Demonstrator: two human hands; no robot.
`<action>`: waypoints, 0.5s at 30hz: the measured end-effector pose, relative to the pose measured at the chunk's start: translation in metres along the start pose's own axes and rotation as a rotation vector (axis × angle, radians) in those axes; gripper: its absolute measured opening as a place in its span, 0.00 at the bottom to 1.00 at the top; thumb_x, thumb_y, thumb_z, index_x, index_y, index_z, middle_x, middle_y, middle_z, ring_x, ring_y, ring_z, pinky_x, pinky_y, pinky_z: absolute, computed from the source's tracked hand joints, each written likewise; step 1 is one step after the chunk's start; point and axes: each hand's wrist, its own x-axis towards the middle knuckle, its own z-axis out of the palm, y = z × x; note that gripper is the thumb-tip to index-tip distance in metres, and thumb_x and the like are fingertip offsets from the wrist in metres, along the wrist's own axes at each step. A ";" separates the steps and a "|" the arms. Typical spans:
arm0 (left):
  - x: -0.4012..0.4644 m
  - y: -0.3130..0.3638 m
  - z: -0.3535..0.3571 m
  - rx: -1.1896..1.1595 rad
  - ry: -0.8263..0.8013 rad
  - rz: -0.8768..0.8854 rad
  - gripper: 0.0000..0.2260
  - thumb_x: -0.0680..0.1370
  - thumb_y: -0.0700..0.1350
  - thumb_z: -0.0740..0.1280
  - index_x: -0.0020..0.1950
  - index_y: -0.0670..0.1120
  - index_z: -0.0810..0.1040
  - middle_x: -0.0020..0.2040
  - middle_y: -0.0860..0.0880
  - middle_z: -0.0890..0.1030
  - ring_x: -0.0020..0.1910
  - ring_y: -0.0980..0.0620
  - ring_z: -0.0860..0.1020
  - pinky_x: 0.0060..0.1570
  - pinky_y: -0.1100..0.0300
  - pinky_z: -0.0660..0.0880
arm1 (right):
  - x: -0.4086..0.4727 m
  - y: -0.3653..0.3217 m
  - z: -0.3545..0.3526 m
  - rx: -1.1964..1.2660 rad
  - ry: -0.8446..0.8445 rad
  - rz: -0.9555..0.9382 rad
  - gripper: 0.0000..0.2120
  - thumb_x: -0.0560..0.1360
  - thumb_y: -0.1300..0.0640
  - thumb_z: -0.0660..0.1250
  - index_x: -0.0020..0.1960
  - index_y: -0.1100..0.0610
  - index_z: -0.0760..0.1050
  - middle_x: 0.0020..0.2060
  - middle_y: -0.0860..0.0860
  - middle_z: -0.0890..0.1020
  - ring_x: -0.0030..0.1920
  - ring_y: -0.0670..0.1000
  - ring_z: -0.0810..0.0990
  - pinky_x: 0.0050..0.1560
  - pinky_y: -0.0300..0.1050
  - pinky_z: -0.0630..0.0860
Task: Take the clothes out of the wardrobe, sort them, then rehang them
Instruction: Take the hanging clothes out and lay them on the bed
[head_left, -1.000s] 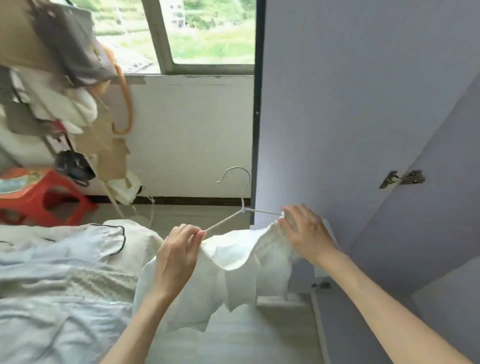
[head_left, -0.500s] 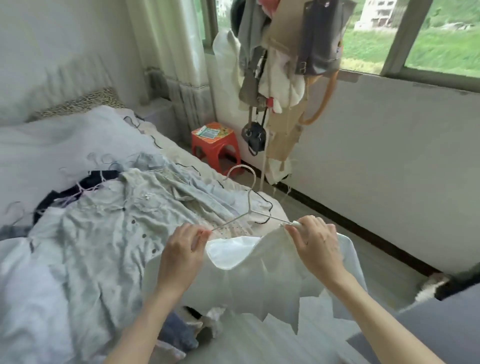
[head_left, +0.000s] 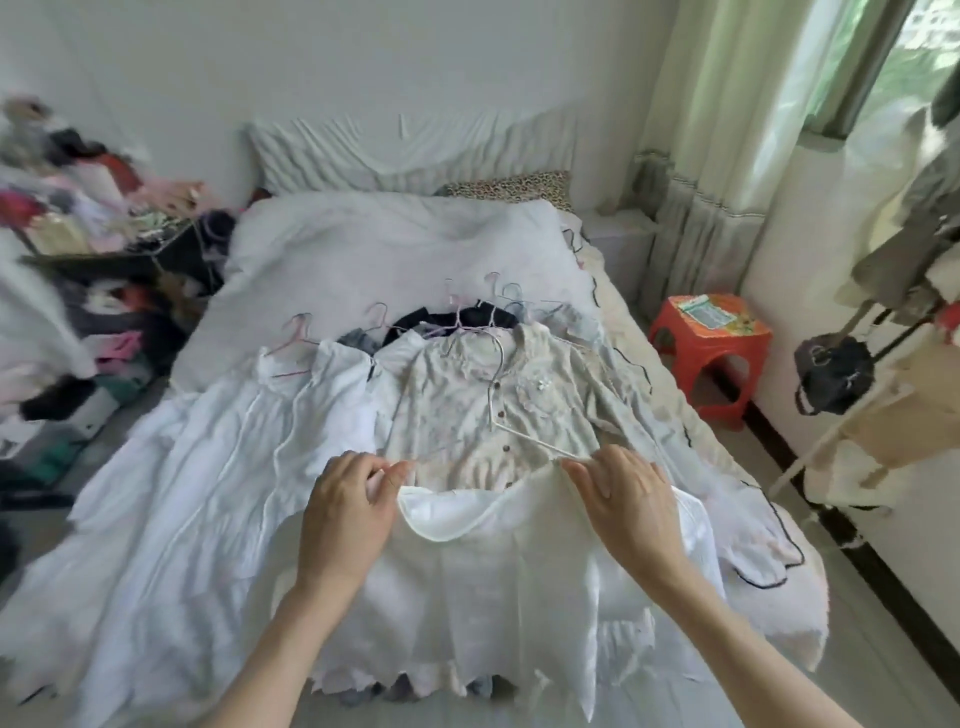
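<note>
At the near edge of the bed (head_left: 519, 244), a white garment (head_left: 498, 582) on a thin wire hanger (head_left: 498, 395) is held spread by both hands. The left hand (head_left: 348, 514) pinches the garment's left shoulder between thumb and curled fingers; the right hand (head_left: 628, 499) grips the right shoulder, fingers bent over the cloth and the hanger's end. The hanger's hook points toward the far side, over a pale buttoned blouse (head_left: 509, 410) lying flat on the bed. Left of the blouse lies a long white dress (head_left: 218, 467) — its skirt runs to the near left edge. Beyond these, dark clothes (head_left: 457, 319) and several thin hangers (head_left: 296, 338) lie on the white duvet. At the far end, a ruffled pillow (head_left: 405, 150) leans on the wall. To the right stand a red stool (head_left: 711, 338) and a curtain (head_left: 727, 130); a black bag (head_left: 831, 374) hangs on a rack at far right. To the left — a blurred heap of mixed clothing (head_left: 83, 218).
</note>
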 end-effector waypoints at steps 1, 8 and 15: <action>0.002 -0.007 -0.007 0.021 0.038 -0.009 0.19 0.73 0.57 0.60 0.35 0.42 0.74 0.34 0.47 0.77 0.37 0.44 0.75 0.38 0.58 0.64 | 0.009 -0.008 0.009 0.030 -0.010 -0.037 0.15 0.73 0.43 0.63 0.35 0.50 0.64 0.30 0.42 0.69 0.34 0.53 0.76 0.39 0.45 0.65; 0.032 -0.063 -0.048 0.092 0.167 -0.210 0.11 0.73 0.44 0.71 0.34 0.44 0.73 0.35 0.51 0.76 0.40 0.48 0.74 0.40 0.58 0.66 | 0.067 -0.065 0.087 0.161 -0.110 -0.177 0.16 0.73 0.44 0.61 0.34 0.54 0.68 0.28 0.45 0.73 0.33 0.55 0.75 0.40 0.44 0.63; 0.111 -0.169 -0.048 0.107 0.116 -0.281 0.12 0.74 0.48 0.69 0.35 0.42 0.74 0.35 0.52 0.76 0.41 0.51 0.73 0.39 0.63 0.63 | 0.133 -0.116 0.191 0.146 -0.226 -0.147 0.15 0.75 0.49 0.66 0.35 0.57 0.70 0.30 0.48 0.75 0.37 0.57 0.76 0.38 0.45 0.61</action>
